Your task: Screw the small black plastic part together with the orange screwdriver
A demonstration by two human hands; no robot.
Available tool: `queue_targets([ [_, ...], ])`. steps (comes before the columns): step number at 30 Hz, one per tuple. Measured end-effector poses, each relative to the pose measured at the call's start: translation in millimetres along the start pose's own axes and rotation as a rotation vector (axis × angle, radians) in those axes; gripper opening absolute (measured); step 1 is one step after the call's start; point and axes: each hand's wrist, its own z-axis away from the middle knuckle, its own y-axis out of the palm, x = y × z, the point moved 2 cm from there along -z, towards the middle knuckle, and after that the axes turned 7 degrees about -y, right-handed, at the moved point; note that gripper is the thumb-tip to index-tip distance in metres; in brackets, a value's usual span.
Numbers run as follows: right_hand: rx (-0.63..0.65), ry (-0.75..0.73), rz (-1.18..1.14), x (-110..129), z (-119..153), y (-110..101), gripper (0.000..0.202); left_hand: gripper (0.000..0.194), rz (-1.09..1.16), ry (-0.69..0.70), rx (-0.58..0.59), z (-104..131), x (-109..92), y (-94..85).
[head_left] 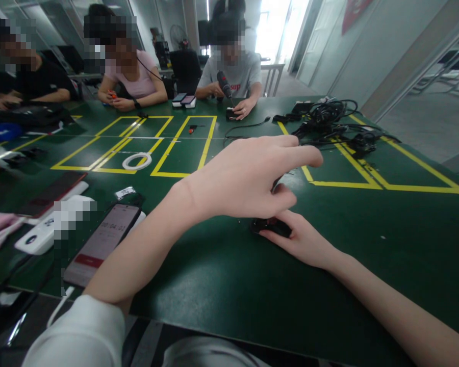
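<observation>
My left hand [248, 176] reaches across the middle of the view, above and in front of my right hand, with its back toward me. Its fingers are bent forward and the thumb curls below them. A small dark patch shows between thumb and fingers; what it is cannot be made out. Just below, my right hand [304, 237] grips a small black object [271, 227] close to the green table [199, 270]. Thumb and fingers close round it, and my left hand hides part of it.
A phone [103, 239] with a timer, a white power bank [48, 234] and a red-edged phone [53, 193] lie at left. Behind are a white ring [136, 161], yellow tape outlines and tangled black cables [329, 120]. Across the table, a person holds a power drill [224, 84].
</observation>
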Motion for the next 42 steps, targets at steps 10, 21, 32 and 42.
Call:
queue_targets([
  [10,-0.004,0.002,-0.008,0.2,-0.1,0.7,0.018,0.044,-0.030,-0.008,0.002,0.1,-1.0,-0.4],
  [21,0.003,0.001,-0.010,-1.0,-0.1,0.5,0.017,0.042,-0.005,-0.011,-0.005,-0.7,-2.3,0.6],
  [32,-0.002,-0.006,-0.038,2.2,-1.3,2.1,0.017,0.036,0.261,-0.006,0.032,-1.4,2.7,3.6],
  [42,0.012,0.011,-0.054,-4.7,1.8,5.6,0.021,0.032,0.984,-0.135,0.304,1.9,20.7,7.9],
])
